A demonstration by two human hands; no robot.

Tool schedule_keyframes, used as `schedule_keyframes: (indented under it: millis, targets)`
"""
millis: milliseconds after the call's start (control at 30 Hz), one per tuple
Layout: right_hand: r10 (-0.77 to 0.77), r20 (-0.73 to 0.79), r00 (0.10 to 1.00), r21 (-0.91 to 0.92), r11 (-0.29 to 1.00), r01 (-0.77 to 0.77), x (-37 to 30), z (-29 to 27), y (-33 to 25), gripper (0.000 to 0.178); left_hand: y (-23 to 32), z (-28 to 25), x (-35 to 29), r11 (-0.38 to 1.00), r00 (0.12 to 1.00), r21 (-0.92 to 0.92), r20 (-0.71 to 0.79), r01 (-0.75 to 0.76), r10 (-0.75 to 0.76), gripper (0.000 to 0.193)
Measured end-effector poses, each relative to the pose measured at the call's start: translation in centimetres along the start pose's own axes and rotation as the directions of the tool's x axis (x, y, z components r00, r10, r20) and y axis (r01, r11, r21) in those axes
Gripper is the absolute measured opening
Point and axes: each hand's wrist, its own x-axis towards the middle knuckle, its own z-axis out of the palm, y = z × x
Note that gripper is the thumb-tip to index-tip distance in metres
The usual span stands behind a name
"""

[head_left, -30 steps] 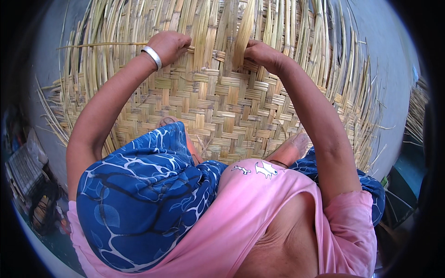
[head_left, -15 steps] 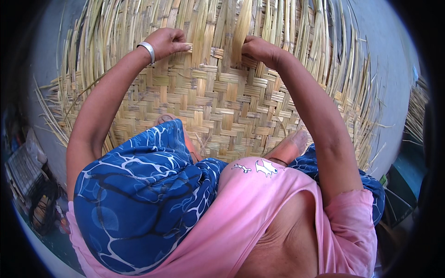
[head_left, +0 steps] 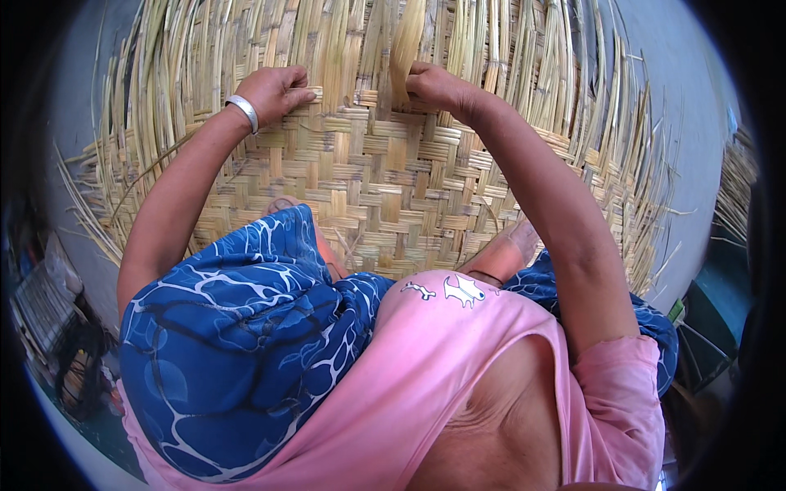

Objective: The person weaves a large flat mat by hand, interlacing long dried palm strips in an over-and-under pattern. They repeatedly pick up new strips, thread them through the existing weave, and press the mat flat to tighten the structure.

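A mat of flat, straw-coloured split strips (head_left: 389,214) lies in front of me, woven in its near part, with loose strips fanning out beyond. At the edge of the weave, my left hand (head_left: 274,94) pinches a short crosswise strip (head_left: 318,93) between thumb and fingers. A silver bracelet (head_left: 243,111) circles that wrist. Off to the right, my right hand (head_left: 439,87) is closed around a long, wide strip (head_left: 406,39), which rises away from the mat and bends upward. The fingertips of this hand are partly hidden.
My bare feet (head_left: 521,237) rest on the near part of the mat. Grey floor (head_left: 684,106) surrounds it. A bundle of thin stalks (head_left: 734,188) lies at the far right, and dark coiled cord (head_left: 78,372) sits among clutter on the left.
Both hands have shifted a little to the left along the weave's edge. The long strip in my right hand has swung left with it. My left hand is slightly nearer to me.
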Motion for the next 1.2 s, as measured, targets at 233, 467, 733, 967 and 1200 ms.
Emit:
schedule_keyframes:
  millis: [233, 467, 733, 967, 1200]
  targets:
    - [-0.372, -0.486, 0.791, -0.327, 0.917, 0.23, -2.1, 1.4, 1.4, 0.022, -0.1, 0.3, 0.2, 0.991, 1.0, 0.136, -0.014, -0.011, 0.013, 0.031]
    - [-0.576, -0.095, 0.812, -0.942, 0.317, 0.115, -3.5, 4.1, 3.6, 0.039, -0.6, 1.2, 0.7, 0.991, 1.0, 0.132, -0.022, -0.007, 0.01, 0.032]
    - [-0.302, 0.037, 0.953, -0.997, 0.056, 0.056, -2.5, 5.2, 0.6, 0.053, 0.4, 1.1, -0.3, 0.999, 1.0, 0.054, 0.003, -0.007, 0.007, 0.031]
    - [-0.203, 0.078, 0.976, -0.995, -0.081, 0.063, -2.2, 6.3, 0.3, 0.05, -0.6, 0.5, -1.4, 0.994, 1.0, 0.105, -0.005, 0.02, -0.019, 0.032]
    - [-0.165, 0.143, 0.976, -0.979, 0.122, 0.164, -1.6, 5.8, -3.2, 0.021, -4.0, -5.3, -5.9, 0.976, 0.987, 0.175, 0.063, 0.133, -0.146, 0.026]
